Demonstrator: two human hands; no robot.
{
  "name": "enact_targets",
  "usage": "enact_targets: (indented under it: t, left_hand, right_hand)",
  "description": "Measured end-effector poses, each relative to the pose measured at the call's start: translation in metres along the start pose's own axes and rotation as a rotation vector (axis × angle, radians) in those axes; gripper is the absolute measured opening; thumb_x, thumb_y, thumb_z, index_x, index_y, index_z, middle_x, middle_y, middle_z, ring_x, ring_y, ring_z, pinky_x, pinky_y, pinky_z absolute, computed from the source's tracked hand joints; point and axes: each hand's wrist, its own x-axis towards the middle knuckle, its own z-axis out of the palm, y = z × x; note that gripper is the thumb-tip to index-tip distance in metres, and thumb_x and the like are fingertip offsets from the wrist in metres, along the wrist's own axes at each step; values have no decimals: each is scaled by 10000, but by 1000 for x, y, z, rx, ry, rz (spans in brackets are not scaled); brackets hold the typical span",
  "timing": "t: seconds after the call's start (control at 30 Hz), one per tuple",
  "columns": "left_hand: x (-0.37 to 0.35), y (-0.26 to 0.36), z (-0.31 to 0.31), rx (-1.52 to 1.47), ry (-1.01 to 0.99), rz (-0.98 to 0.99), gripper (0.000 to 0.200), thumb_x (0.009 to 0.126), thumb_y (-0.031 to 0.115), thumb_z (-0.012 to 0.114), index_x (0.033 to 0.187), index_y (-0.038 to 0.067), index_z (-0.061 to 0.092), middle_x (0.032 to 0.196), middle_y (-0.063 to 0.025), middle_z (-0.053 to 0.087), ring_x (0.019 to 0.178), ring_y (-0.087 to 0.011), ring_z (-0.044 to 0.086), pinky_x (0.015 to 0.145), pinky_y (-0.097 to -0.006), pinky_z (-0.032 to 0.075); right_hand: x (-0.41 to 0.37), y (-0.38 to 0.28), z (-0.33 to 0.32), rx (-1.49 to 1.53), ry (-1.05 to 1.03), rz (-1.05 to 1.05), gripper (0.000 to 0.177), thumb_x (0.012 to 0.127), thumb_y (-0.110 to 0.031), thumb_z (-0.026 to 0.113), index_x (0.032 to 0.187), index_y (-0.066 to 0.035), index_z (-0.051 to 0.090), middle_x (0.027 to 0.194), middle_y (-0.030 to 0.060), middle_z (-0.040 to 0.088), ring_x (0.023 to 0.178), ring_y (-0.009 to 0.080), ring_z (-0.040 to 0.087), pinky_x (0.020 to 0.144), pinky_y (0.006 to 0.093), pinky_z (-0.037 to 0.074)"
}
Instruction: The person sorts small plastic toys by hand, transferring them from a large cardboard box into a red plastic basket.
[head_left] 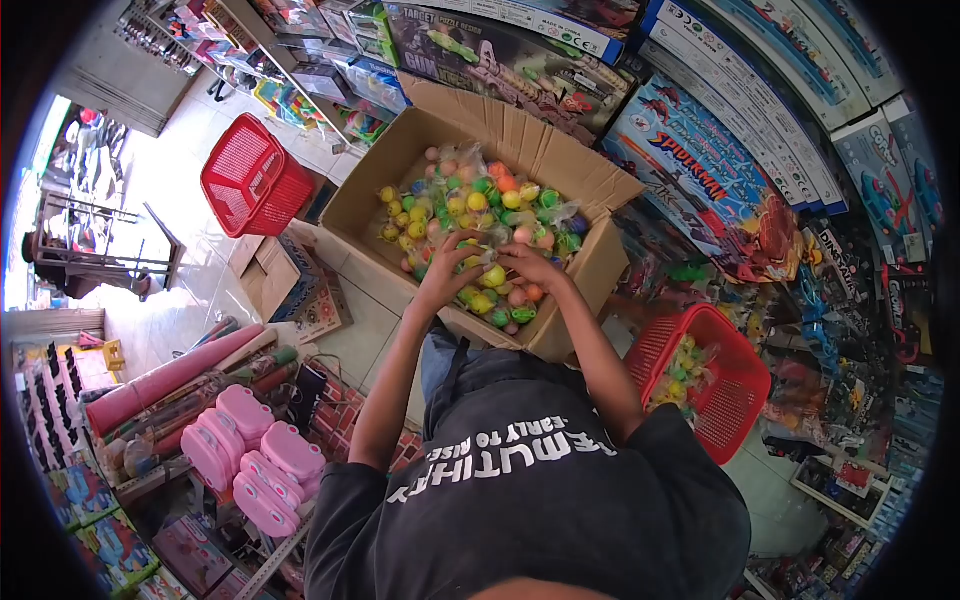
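Bagged toy balls (477, 201), yellow, green, orange and pink: heaped in an open cardboard box (602, 262) in front of the person. Left hand (446, 268) and right hand (530, 266): close together over the heap, fingers bent and narrowly spaced, whether gripping a bag cannot be told; best handled, by judgement, with light fingertip pinches low over the box, so that slips fall back inside. Outside it: red basket (735, 405) with more such balls, right; second red basket (285, 190), left.

Pink cases (292, 446) near long rolls (172, 382), perhaps of sheeting.
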Motion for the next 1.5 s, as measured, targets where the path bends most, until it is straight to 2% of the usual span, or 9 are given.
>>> enact_targets:
  t: [0.27,0.33,0.37,0.43,0.57,0.77,0.87,1.27,1.5]
  left_hand:
    - [-10,5,-6,67,337,-40,269,777,126,629,984,-19,538,996,-140,571,987,-286,527,859,-325,384]
    - [-11,5,-9,71,336,-92,276,782,135,619,994,-11,520,989,-144,561,969,-299,519,844,-346,385]
    - [-12,5,-11,75,332,-145,283,787,144,609,1004,-3,502,983,-147,551,951,-313,510,829,-366,386]
    - [-15,-4,-7,95,370,-137,278,799,150,599,1011,1,497,966,-152,552,936,-314,512,810,-366,387]
    - [-18,3,-2,97,400,-163,283,819,146,578,1037,-3,478,915,-172,551,895,-329,514,784,-367,385]
    - [-25,-13,15,-141,393,-230,430,861,123,537,1229,-44,389,1025,-196,560,986,-248,533,853,-301,390]
    - [-26,1,13,-176,391,-278,477,877,122,521,1281,-49,335,1084,-163,552,1005,-194,519,864,-274,385]
    - [-23,14,33,-819,290,-415,299,920,176,451,1178,25,440,1097,-43,499,985,-118,456,832,-222,363]
    - [-27,21,55,-841,98,-206,265,916,132,428,1155,18,447,1119,-47,489,1021,-129,443,888,-256,331]
  right_hand:
    - [14,24,5,175,102,-58,284,888,-303,508,1017,-55,557,835,-10,576,780,80,577,644,234,459]
    - [21,34,9,-219,176,-379,277,847,-274,563,986,-35,554,842,43,593,777,172,597,662,288,471]
    - [24,39,8,-223,173,-383,277,847,-274,563,986,-35,554,842,43,593,777,172,597,662,288,471]
    - [21,38,10,-962,218,-311,291,776,-239,619,970,-34,549,897,109,600,785,287,593,700,357,475]
    - [22,51,19,-1214,225,-206,262,735,-197,617,946,-50,562,922,148,586,863,341,563,754,398,457]
    - [29,46,18,-1058,101,30,192,762,-168,561,920,-57,559,923,149,560,938,319,518,786,407,429]
    - [26,63,12,-1067,254,-221,177,771,-184,553,888,-51,546,894,144,563,874,323,535,753,413,433]
    - [-64,9,20,-172,450,-360,203,839,-208,540,859,-26,453,769,41,462,691,115,504,625,285,420]
    - [-109,9,59,257,498,-406,119,815,-82,578,844,-54,466,812,-13,452,780,62,466,676,219,410]
